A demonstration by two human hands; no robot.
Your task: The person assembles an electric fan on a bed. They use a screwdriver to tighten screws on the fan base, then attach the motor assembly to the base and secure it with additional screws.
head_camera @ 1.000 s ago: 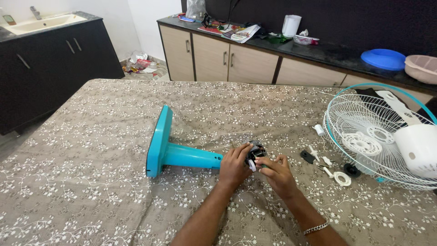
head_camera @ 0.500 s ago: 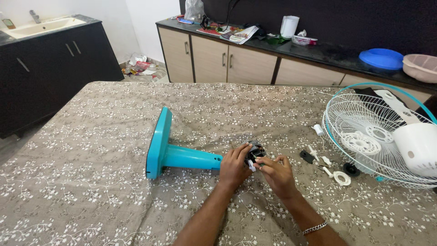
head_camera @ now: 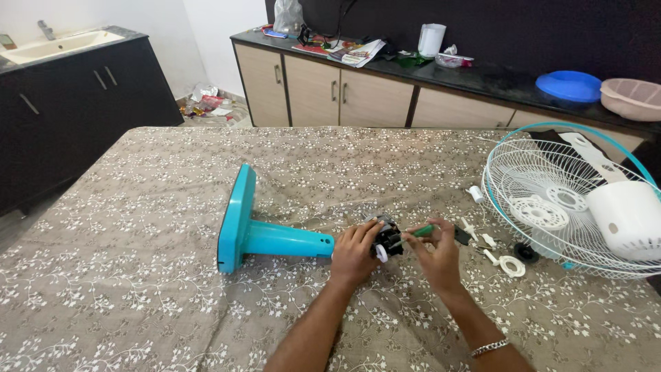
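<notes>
- My left hand (head_camera: 354,249) stays wrapped around the dark motor assembly (head_camera: 387,234) at the end of the teal fan stand (head_camera: 256,231); fingers are closed on it, as in the earlier frames.
- Change: my right hand (head_camera: 437,256) has moved out to the right of the motor. It was pressed close against the motor face; it now pinches a green-handled screwdriver (head_camera: 416,233), fingers clamped on the handle.
- The screwdriver lies nearly level, tip directed into the motor assembly. I cannot tell whether the tip is seated in a screw.
- Judgement: the work has passed from fingertip handling of the motor to tool work on it.
- The stand lies on its side on the floral-covered surface (head_camera: 138,275), base plate toward the left, unmoved.
- Small white and black loose parts (head_camera: 506,263) lie just right of my right hand, untouched.
- The white wire fan guard (head_camera: 551,207) with its teal rim rests further right, with a white plastic housing (head_camera: 630,219) on it.
</notes>
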